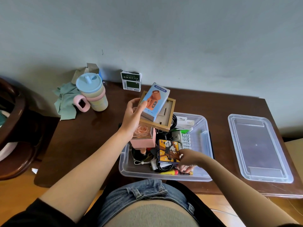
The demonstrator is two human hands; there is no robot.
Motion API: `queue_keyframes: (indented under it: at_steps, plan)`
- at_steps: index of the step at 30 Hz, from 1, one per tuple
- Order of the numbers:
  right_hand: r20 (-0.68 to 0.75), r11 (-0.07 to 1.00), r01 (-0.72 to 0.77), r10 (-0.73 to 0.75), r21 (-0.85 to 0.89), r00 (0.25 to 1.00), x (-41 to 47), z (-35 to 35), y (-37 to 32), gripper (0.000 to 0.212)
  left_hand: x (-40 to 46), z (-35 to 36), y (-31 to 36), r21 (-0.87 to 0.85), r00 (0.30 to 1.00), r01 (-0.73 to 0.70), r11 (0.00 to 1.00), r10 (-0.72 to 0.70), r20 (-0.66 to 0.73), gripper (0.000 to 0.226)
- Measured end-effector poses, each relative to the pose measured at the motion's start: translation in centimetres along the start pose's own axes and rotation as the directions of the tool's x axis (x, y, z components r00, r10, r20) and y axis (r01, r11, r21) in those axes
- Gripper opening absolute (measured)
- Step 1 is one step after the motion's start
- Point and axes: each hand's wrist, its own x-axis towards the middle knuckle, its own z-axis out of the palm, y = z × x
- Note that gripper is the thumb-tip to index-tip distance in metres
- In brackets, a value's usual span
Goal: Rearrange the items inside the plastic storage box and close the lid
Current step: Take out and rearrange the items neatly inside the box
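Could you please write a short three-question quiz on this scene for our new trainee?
1. True or false: the lid is on the storage box.
2. What does the left hand hold above the box: A) mini fan box with wooden frame, B) the blue-lidded cup, C) the green cloth?
3. Which printed cube does the right hand touch?

Key: 1 false, it lies on the table right of the box; 2 A; 3 the panda cube.
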Motion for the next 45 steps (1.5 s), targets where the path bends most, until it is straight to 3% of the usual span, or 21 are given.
queue_keyframes:
  at_steps: [3, 6, 11, 14, 19, 24, 28, 30, 32, 35, 37, 41, 45]
  plan:
    - [0.098, 0.976, 0.004, -0.026, 0.216, 0.995, -0.3, -0.1, -0.1, 0.033, 0.0, -0.1, 0.0, 0.004, 1.000, -0.002, 1.000, 0.002, -0.002, 0.038]
    - [0.045, 0.908, -0.043, 0.027, 0.417, 0.999, 0.0, 0.5, -0.1, 0.046, -0.1, -0.1, 0.0, -0.001, 1.000, 0.001, 1.000, -0.001, 0.003, 0.038]
    - [-0.032, 0.747, 0.034, -0.017, 0.664, 0.999, -0.4, 0.5, 0.1, 0.037, -0.1, 0.0, 0.1, -0.012, 1.000, 0.000, 1.000, 0.000, -0.005, 0.035]
    - [-0.095, 0.710, 0.073, -0.009, 0.700, 0.995, -1.0, -0.1, 0.4, 0.026, -0.1, 0.1, 0.1, -0.026, 1.000, -0.003, 1.000, 0.003, -0.017, 0.035]
    - [-0.220, 0.719, 0.146, 0.010, 0.680, 0.975, -1.8, -0.9, 0.9, 0.029, -0.2, 0.1, 0.2, -0.026, 1.000, 0.001, 1.000, -0.001, -0.012, 0.037]
    - [-0.220, 0.644, 0.191, -0.036, 0.741, 0.975, -1.9, 0.1, 0.3, 0.015, -0.1, 0.0, 0.1, -0.023, 1.000, 0.006, 1.000, -0.006, -0.005, 0.037]
    - [-0.244, 0.709, 0.219, -0.068, 0.671, 0.967, -1.6, 0.6, -0.2, 0.012, -0.1, 0.0, 0.2, -0.011, 1.000, 0.001, 1.000, -0.001, 0.003, 0.039]
    - [-0.210, 0.685, 0.217, -0.094, 0.695, 0.973, -1.5, 0.4, -0.1, 0.015, -0.2, 0.0, 0.2, -0.003, 1.000, -0.001, 1.000, 0.001, -0.003, 0.039]
    - [-0.164, 0.729, 0.199, -0.120, 0.655, 0.979, -1.6, 0.2, -0.2, 0.017, -0.2, 0.1, 0.1, 0.016, 1.000, -0.009, 1.000, 0.009, -0.002, 0.040]
    - [-0.170, 0.949, 0.163, -0.119, 0.270, 0.978, -1.5, 0.2, 0.0, 0.028, -0.3, 0.1, 0.0, 0.032, 1.000, -0.011, 0.999, 0.010, 0.011, 0.039]
    - [-0.191, 0.988, 0.155, -0.152, 0.002, 0.970, -1.3, 0.2, 0.1, 0.035, -0.5, 0.2, 0.0, 0.037, 1.000, -0.015, 0.999, 0.014, 0.011, 0.037]
    - [-0.213, 0.987, 0.121, -0.098, 0.101, 0.972, -1.4, 0.1, 0.2, 0.029, -0.5, 0.2, 0.0, 0.035, 1.000, -0.003, 0.999, 0.003, 0.004, 0.037]
    - [-0.322, 0.984, 0.072, -0.121, -0.161, 0.939, -1.7, 0.0, 0.0, 0.036, -0.3, 0.0, 0.0, 0.008, 1.000, 0.029, 1.000, -0.029, -0.007, 0.035]
